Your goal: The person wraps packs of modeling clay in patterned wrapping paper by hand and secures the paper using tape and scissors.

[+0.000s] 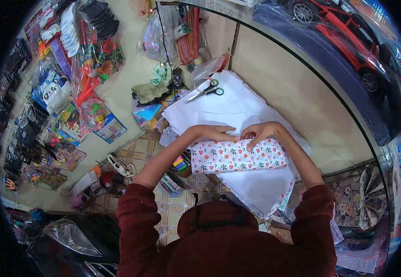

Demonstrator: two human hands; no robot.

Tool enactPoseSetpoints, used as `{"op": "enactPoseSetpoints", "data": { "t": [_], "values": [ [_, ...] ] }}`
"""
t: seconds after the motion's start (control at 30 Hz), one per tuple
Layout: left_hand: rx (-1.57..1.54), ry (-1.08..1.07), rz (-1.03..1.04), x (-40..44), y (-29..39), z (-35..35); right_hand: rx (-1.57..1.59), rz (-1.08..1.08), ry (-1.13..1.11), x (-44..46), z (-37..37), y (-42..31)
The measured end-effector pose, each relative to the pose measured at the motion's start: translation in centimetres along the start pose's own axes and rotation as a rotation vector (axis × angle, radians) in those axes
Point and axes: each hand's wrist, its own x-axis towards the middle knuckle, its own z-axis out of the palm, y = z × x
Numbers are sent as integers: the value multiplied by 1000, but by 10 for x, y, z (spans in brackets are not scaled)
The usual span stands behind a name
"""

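Observation:
A long box-shaped package in white floral wrapping paper (239, 157), printed with red and orange flowers and dark leaves, lies crosswise in front of me. My left hand (216, 133) rests along its far edge, fingers stretched out flat towards the right. Close beside it, my right hand (261, 131) bends over the same edge, thumb and fingers closed on the paper. Part of the far side is hidden behind both hands. Under the package spread large white sheets (228, 119). Scissors with black and green handles (205, 91) lie on the sheets, beyond my hands.
A curved glass edge (320, 71) runs along the right, with a red toy car (348, 41) above it. Bagged goods (94, 69) hang at the left. Markers (180, 163) stand near the package's left end. A dark motorbike or scooter front (73, 237) is at lower left.

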Motion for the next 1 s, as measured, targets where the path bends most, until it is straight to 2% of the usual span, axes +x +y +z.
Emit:
{"op": "enactPoseSetpoints", "data": {
  "t": [0.1,0.23,0.4,0.53,0.63,0.67,0.7,0.73,0.77,0.8,0.87,0.9,1.0],
  "values": [
    [-25,31,3,-2,1,1,122,-49,15,4,2,9],
    [-33,29,96,41,-44,10,-25,15,46,3,-1,7],
    [90,109,34,12,-9,14,-54,98,166,-6,3,-7],
    [187,265,62,4,5,23,-156,104,122,-7,0,-19],
    [621,622,-18,3,29,42,-247,113,75,-5,-5,-20],
    [804,951,270,1,28,67,-286,105,52,-1,-8,-16],
    [721,718,128,-6,51,78,-324,96,29,2,-10,-14],
    [617,834,242,-16,66,103,-322,83,79,0,-9,-15],
    [640,742,199,-27,78,116,-319,70,128,-3,-7,-17],
    [704,793,214,-25,75,130,-315,57,175,-6,-5,-18],
    [836,898,244,-17,66,152,-326,32,126,-8,-9,-24],
    [837,865,208,-18,65,155,-330,20,102,-8,-13,-25],
    [820,840,216,-20,59,158,1,-233,201,4,-33,-8]
  ]
}}
